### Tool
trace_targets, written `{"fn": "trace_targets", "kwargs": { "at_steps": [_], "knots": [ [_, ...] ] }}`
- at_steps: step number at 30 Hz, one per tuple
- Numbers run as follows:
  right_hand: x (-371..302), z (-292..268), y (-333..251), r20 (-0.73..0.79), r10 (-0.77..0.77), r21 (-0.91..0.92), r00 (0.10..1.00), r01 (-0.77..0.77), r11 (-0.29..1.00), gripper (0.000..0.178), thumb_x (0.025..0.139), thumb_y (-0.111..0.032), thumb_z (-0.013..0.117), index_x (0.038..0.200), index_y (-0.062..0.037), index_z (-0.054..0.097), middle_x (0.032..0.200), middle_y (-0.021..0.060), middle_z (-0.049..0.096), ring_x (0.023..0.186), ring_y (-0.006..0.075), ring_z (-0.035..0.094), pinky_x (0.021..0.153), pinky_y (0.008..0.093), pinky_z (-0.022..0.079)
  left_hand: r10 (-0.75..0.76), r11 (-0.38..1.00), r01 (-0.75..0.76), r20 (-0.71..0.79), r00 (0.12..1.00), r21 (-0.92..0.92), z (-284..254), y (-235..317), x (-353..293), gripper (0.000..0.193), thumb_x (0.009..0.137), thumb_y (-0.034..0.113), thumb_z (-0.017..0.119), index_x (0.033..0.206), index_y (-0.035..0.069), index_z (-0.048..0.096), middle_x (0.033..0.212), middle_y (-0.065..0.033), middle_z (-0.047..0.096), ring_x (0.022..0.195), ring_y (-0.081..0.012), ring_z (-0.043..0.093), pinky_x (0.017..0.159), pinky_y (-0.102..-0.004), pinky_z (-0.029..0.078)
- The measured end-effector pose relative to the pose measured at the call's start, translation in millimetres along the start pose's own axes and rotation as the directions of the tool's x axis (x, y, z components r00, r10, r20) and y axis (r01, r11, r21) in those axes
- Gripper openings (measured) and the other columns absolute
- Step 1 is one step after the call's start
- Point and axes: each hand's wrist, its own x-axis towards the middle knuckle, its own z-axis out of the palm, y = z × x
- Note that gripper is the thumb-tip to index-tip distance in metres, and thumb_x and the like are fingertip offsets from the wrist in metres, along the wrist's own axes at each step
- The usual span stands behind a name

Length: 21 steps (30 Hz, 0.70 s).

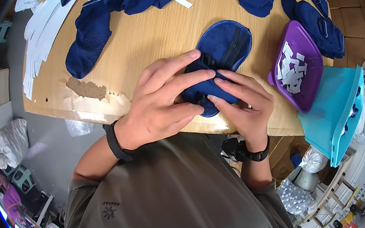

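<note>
On the wooden table in front of me lies a navy slipper-shaped fabric piece (216,40), rounded at its far end, with two black straps running along its inside. My left hand (154,99) is over its left side, the fingers bent and somewhat apart, thumb and fingertips holding a folded layer of the cloth. From the other side, my right hand (251,102) pinches the same fold between thumb and fingers. Both hands' fingertips are close together over the middle of the piece. Part of its near half is hidden under them.
Several navy fabric pieces (92,33) lie along the table's left and far edges. Long white strips (45,38) cover the left side. On the right, a purple basket (309,41) holds white labels, beside a turquoise bin (330,112). Surface covering is torn near the front-left edge.
</note>
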Motion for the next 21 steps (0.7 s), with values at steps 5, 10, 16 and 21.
{"fn": "trace_targets", "kwargs": {
  "at_steps": [5, 10, 16, 21],
  "knots": [
    [-4.5, 8.0, 1.2, -0.023, -0.199, -0.119, 0.980, 0.195, 0.974, 0.033, 0.067, -0.006, 0.084, 0.099, -0.0077, 0.078, 0.108, 0.0096, 0.073, 0.097, 0.0262, 0.070, 0.082, 0.0338, 0.057, 0.054, 0.999, -0.053, 0.123, 0.991, -0.007, 2.5, -4.5, -1.9, 0.015, 0.062, 0.011, 0.078, 0.075, 0.016, 0.073, 0.129, -0.0061, 0.066, 0.132, -0.0345, 0.052, 0.102, -0.0502, 0.043],
    [-7.9, 7.4, 1.3, -0.013, -0.280, -0.257, 0.960, 0.267, 0.929, 0.033, 0.065, -0.007, 0.084, 0.098, -0.0093, 0.078, 0.107, 0.0089, 0.073, 0.098, 0.0276, 0.070, 0.083, 0.0345, 0.057, 0.072, 0.997, -0.069, 0.082, 0.994, -0.045, 7.2, -6.4, -3.4, 0.015, 0.065, 0.006, 0.077, 0.079, 0.012, 0.073, 0.125, -0.0079, 0.067, 0.125, -0.0330, 0.059, 0.102, -0.0480, 0.047],
    [-18.3, 5.7, -1.7, -0.075, -0.278, -0.330, 0.958, 0.239, 0.913, 0.028, 0.067, -0.007, 0.082, 0.095, -0.0065, 0.077, 0.106, 0.0122, 0.072, 0.091, 0.0289, 0.071, 0.079, 0.0337, 0.058, 0.050, 0.989, -0.039, 0.075, 0.996, -0.142, 8.9, -4.8, -2.5, 0.017, 0.066, 0.003, 0.077, 0.082, 0.007, 0.072, 0.123, -0.0145, 0.067, 0.120, -0.0337, 0.062, 0.101, -0.0475, 0.050],
    [-25.3, -3.0, 6.8, -0.141, -0.266, -0.175, 0.954, 0.240, 0.955, 0.026, 0.068, -0.004, 0.082, 0.093, -0.0039, 0.077, 0.106, 0.0161, 0.072, 0.087, 0.0270, 0.071, 0.074, 0.0324, 0.057, 0.069, 0.995, -0.061, 0.095, 0.993, -0.083, 7.4, -3.2, -1.0, 0.018, 0.065, 0.004, 0.078, 0.082, 0.009, 0.073, 0.125, -0.0143, 0.066, 0.123, -0.0339, 0.061, 0.100, -0.0477, 0.049]
  ]
}}
